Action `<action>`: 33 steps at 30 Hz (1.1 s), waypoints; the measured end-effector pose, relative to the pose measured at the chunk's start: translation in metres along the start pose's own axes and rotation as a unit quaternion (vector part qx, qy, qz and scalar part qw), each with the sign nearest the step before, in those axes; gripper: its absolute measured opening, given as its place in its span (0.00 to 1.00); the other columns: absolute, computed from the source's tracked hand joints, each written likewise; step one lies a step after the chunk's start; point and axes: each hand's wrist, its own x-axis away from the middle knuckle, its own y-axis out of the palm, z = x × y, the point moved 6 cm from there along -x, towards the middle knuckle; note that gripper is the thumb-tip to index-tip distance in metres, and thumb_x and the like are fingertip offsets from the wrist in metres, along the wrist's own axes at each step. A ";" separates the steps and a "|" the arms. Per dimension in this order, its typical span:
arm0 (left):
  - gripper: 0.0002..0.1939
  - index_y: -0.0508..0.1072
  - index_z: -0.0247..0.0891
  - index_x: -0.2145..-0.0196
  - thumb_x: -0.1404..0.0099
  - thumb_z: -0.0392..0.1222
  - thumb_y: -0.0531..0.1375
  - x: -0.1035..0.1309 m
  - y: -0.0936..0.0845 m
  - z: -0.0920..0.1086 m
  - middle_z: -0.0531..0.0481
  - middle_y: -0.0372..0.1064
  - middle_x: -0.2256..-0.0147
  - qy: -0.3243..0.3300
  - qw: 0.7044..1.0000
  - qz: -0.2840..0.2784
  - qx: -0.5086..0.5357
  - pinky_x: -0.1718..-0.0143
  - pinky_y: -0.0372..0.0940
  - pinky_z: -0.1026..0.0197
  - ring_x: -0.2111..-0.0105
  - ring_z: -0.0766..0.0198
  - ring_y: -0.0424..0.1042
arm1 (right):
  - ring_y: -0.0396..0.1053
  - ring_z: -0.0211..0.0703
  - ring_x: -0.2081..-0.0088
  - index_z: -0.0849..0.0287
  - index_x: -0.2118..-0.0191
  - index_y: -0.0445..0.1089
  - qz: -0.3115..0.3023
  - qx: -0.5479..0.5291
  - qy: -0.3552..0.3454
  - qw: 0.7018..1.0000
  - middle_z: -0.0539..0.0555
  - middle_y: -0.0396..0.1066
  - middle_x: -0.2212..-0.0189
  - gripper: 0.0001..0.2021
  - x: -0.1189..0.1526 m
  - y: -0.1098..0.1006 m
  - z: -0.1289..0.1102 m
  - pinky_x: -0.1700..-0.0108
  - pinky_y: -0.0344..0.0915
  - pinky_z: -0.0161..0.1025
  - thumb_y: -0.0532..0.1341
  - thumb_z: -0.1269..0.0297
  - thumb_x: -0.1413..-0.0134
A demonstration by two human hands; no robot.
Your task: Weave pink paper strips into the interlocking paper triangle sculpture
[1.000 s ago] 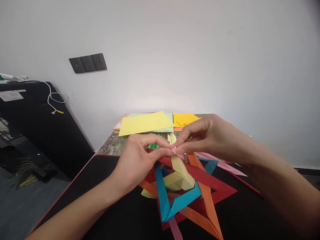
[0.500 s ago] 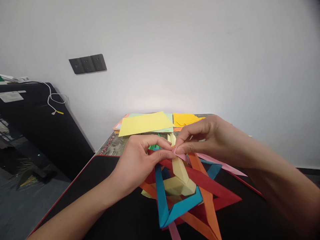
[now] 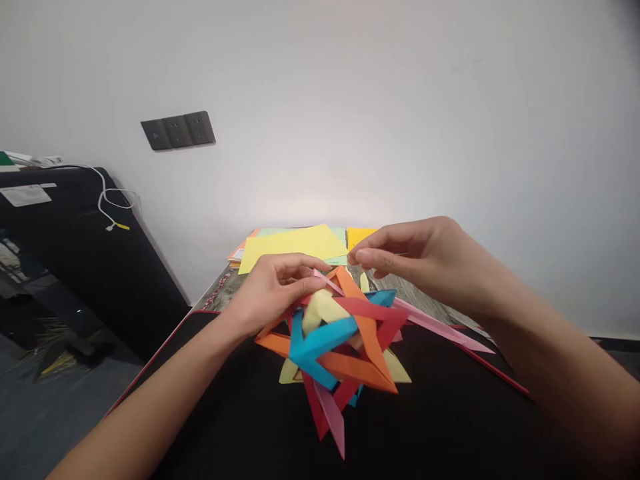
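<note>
A many-pointed origami model [image 3: 325, 337] of interlocked folded strips in red, orange, blue, pale yellow and pink hangs over the black mat. My left hand [image 3: 273, 287] pinches it at its upper left, thumb and fingers closed on the end of a pink strip [image 3: 329, 283]. My right hand [image 3: 415, 253] is raised to the upper right, apart from the model. Its thumb and forefinger are pressed together at the tips; whether anything small sits between them I cannot make out.
A black mat [image 3: 450, 413] with red edging covers the near table. Yellow paper sheets [image 3: 293, 245] and orange-yellow paper [image 3: 359, 236] lie at the back. One loose pink strip [image 3: 445, 325] rests at the right. Left of the table stands a black cabinet [image 3: 65, 247] with a white cable [image 3: 103, 193].
My right hand has let go of the pink strip and risen away. The model has turned and shifted left, with my left hand still pinching it.
</note>
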 end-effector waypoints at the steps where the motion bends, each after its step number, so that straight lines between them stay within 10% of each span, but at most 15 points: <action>1: 0.09 0.76 0.37 0.64 0.41 0.44 0.64 -0.003 -0.005 -0.006 0.45 0.79 0.65 -0.013 1.000 0.006 0.023 0.63 0.70 0.61 0.62 0.58 0.77 | 0.72 0.41 0.71 0.55 0.71 0.78 0.011 0.008 0.011 1.000 0.52 0.76 0.72 0.12 -0.001 -0.003 0.002 0.74 0.65 0.35 0.62 0.54 0.47; 11: 0.11 0.77 0.36 0.67 0.49 0.40 0.69 -0.019 -0.045 -0.046 0.51 0.75 0.74 -0.068 0.981 0.149 0.107 0.77 0.65 0.66 0.77 0.68 0.71 | 0.72 0.51 0.53 0.56 0.56 0.73 0.021 0.095 0.072 0.993 0.58 0.73 0.52 0.20 -0.011 -0.006 0.032 0.58 0.69 0.44 0.54 0.47 0.41; 19: 0.10 0.76 0.34 0.72 0.55 0.35 0.70 -0.023 -0.055 -0.059 0.54 0.71 0.81 -0.117 0.961 0.214 0.129 0.85 0.61 0.68 0.85 0.71 0.65 | 0.74 0.50 0.58 0.63 0.47 0.66 -0.066 -0.117 0.266 0.955 0.67 0.68 0.49 0.26 -0.019 0.023 0.093 0.61 0.75 0.42 0.55 0.47 0.41; 33: 0.06 0.74 0.34 0.72 0.50 0.33 0.67 -0.024 -0.050 -0.058 0.54 0.69 0.81 -0.120 0.957 0.194 0.178 0.81 0.65 0.65 0.82 0.69 0.67 | 0.68 0.38 0.80 0.58 0.61 0.60 -0.143 -0.368 0.311 0.865 0.50 0.66 0.79 0.21 -0.014 0.053 0.098 0.76 0.73 0.36 0.50 0.42 0.41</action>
